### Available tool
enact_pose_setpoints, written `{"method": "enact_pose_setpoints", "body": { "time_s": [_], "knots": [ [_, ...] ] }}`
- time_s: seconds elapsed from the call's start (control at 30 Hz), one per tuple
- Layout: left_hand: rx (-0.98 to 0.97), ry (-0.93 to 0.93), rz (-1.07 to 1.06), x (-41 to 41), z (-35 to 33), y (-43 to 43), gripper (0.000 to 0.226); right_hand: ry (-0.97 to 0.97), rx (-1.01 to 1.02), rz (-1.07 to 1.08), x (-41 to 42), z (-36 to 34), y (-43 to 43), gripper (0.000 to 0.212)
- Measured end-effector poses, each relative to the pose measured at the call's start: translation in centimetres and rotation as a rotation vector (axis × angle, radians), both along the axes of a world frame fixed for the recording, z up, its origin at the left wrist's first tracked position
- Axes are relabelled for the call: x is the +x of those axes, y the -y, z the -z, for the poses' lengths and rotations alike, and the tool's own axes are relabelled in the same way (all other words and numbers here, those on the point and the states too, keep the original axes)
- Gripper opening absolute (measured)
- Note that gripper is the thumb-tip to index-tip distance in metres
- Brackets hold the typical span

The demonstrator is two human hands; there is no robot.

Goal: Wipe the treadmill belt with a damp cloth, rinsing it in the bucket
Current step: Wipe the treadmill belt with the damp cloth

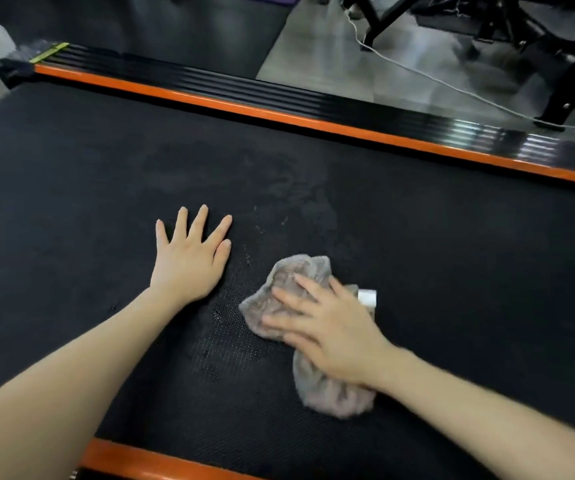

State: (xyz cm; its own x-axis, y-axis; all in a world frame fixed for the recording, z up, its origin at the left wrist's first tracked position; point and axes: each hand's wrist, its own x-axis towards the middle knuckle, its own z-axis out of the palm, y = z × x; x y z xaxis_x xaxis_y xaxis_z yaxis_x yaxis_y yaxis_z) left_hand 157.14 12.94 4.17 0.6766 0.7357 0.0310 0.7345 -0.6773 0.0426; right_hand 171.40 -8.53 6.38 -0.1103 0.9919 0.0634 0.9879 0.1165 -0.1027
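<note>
Across the head camera's wide view, the black textured treadmill belt filled most of the frame, running from lower right to upper left. Near its middle lay a crumpled grey-pink cloth, flat on the belt, with a small white tag sticking out at its far right edge. The right hand rested palm-down on top of the cloth, fingers fairly straight and spread over the folds and pressing rather than pinching. Its outline was blurred, so the thumb's place could not be told. Part of the cloth bulged out beneath the wrist.

Just beside the cloth, to its left, a shiny wet patch showed on the belt's weave, and fainter damp smears lay farther up. The left hand sat flat on the belt, apart from the cloth, fingers straight and fanned out, holding nothing.

An orange trim strip edged the belt's far side, backed by a black ribbed side rail carrying a yellow label at its left end. A matching orange strip showed at the near edge. Beyond, on the grey floor, a white cable trailed past a black equipment frame.
</note>
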Motion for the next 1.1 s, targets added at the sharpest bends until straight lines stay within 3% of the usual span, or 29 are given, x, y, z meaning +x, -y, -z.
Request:
{"method": "enact_pose_setpoints", "body": {
  "time_s": [0.03,0.1,0.17,0.2,0.33,0.4,0.5,0.57,0.7,0.77,1.03,1.1],
  "knots": [
    [-0.001,-0.001,-0.003,0.1,0.0,-0.1,0.053,0.071,-0.005,0.036,1.9,-0.3,-1.9,0.039],
    [-0.019,-0.007,-0.006,0.4,0.0,-0.3,0.053,0.133,-0.035,0.355,6.1,-1.2,-6.7,0.042],
    [-0.027,0.003,-0.012,0.2,0.2,-0.2,0.052,0.019,-0.109,0.712,8.9,-1.2,-10.3,0.042],
    [-0.027,0.011,-0.014,0.3,0.2,-0.2,0.052,-0.019,-0.115,0.766,8.9,-1.2,-11.1,0.043],
    [-0.045,0.008,-0.008,0.3,-0.1,-0.3,0.052,0.038,-0.012,0.395,2.0,-0.6,-5.6,0.040],
    [-0.069,-0.006,-0.011,0.2,-0.3,-0.2,0.052,-0.044,-0.013,0.196,-1.7,0.0,-0.1,0.039],
    [-0.072,0.015,-0.023,0.4,-0.7,-0.3,0.052,-0.055,-0.036,0.076,-1.5,-0.2,3.2,0.037],
    [-0.019,0.049,-0.019,1.1,-1.2,-1.2,0.053,0.013,-0.064,0.132,1.1,-0.6,0.8,0.040],
    [0.005,0.038,0.014,4.2,-2.2,-4.8,0.054,0.044,-0.095,0.608,8.0,-0.6,-7.6,0.042],
    [-0.028,0.033,0.017,5.6,-1.7,-6.3,0.053,0.024,-0.079,0.744,10.4,0.1,-10.5,0.043],
    [0.023,0.091,0.018,6.2,0.9,-7.2,0.055,-0.033,-0.066,0.944,14.6,-0.2,-18.6,0.044],
    [0.008,0.095,0.028,6.4,0.8,-7.1,0.054,0.008,-0.026,0.820,11.6,-0.4,-18.7,0.042]
  ]
}}
